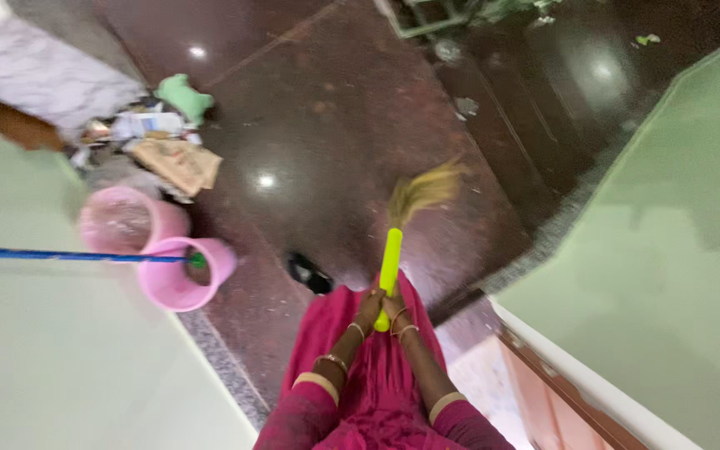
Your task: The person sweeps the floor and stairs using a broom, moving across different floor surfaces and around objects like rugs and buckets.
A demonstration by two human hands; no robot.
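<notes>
The broom [410,218] stands at the middle, its bristles toward 12 o'clock on the floor [318,125], its handle's lower end in both hands. The left hand [368,307] and right hand [397,315] sit side by side, touching the handle. At 9 o'clock two buckets [131,223] stand touching each other; a mop handle [60,255] runs from the left edge into the nearer one. A litter pile [156,142] lies at 10 o'clock, behind the buckets. A sandal [310,272] lies just left of the hands.

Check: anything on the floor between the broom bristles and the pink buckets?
Head view: mostly bare dark floor, plus one small black object between broom bristles and pink buckets.
</notes>
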